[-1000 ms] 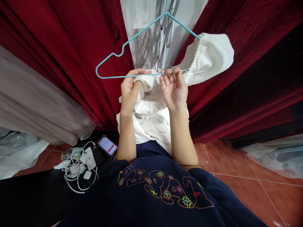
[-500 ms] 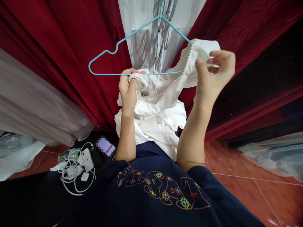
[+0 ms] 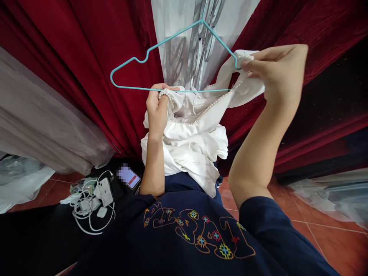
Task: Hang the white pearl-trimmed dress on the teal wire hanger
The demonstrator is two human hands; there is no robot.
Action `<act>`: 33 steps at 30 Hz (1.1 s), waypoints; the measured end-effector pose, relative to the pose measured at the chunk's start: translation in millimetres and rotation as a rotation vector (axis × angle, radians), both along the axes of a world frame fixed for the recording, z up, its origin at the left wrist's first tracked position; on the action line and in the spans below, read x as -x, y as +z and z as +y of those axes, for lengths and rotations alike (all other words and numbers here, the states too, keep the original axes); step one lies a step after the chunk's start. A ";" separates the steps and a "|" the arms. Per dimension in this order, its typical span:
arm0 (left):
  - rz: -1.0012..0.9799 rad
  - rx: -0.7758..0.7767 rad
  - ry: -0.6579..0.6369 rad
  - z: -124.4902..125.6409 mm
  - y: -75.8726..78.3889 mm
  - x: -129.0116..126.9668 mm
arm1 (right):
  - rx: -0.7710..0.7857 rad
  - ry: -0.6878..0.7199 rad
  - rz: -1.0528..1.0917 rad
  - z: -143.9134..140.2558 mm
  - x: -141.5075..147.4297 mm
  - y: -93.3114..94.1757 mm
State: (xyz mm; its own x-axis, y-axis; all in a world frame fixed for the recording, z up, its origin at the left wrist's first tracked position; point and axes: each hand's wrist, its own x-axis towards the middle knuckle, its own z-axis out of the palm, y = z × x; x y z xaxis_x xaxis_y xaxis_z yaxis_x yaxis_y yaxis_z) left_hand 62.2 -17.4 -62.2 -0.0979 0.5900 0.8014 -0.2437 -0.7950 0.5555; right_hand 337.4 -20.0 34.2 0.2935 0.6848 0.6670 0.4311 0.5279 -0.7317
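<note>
A white dress (image 3: 198, 140) with pearl beading along its neckline lies bunched over my lap and rises toward a light-blue hanger (image 3: 172, 37). My left hand (image 3: 157, 105) is closed on the beaded left side of the dress, against the hanger's bottom bar. Up at the right, my right hand (image 3: 276, 67) pinches the dress's beaded shoulder strap beside the hanger's right end. That strap loops around the right end, while the hanger's left end is bare. The hanger's hook runs out of view at the top.
Red curtains (image 3: 126, 46) hang on both sides of a white panel with a grey pattern (image 3: 198, 42). At lower left, a black surface (image 3: 37, 237) bears a lit phone (image 3: 133, 179), another phone (image 3: 106, 191) and tangled white cables (image 3: 82, 214). The floor has red tiles (image 3: 322, 230).
My right hand has moved up and right, from open fingers near the sleeve to a pinch on the beaded strap, pulling it outward. The hanger has shifted slightly right. My left hand keeps its hold.
</note>
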 end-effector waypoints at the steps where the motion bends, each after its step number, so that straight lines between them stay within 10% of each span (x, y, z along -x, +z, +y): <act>1: 0.005 0.008 0.011 -1.0 0.8 0.5 | 0.010 -0.030 0.049 2.0 -7.3 1.4; 7: 0.048 0.114 0.106 -8.1 4.3 -0.6 | -0.110 -0.372 0.354 12.9 -34.4 -43.9; 13: 0.051 0.122 0.065 -9.0 3.1 -4.2 | -0.120 -0.219 0.443 -19.6 4.5 -112.6; 24: 0.041 0.137 0.059 -7.3 1.4 -6.0 | 0.063 0.289 0.161 -25.8 89.6 -91.3; 30: 0.081 0.142 0.084 -8.6 -2.8 11.1 | 0.006 0.271 0.148 -30.6 85.0 -88.6; 33: 0.071 0.183 0.319 -5.2 -13.7 36.4 | 0.002 0.230 0.140 -34.1 75.1 -85.0</act>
State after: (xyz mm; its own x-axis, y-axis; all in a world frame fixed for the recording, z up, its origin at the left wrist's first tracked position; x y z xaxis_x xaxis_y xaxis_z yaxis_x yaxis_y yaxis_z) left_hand 25.8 -22.6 -75.8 -0.2483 0.6726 0.6971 0.0446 -0.7109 0.7019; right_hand 262.3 -54.1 -50.8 0.2188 0.7456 0.6295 0.1946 0.5988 -0.7769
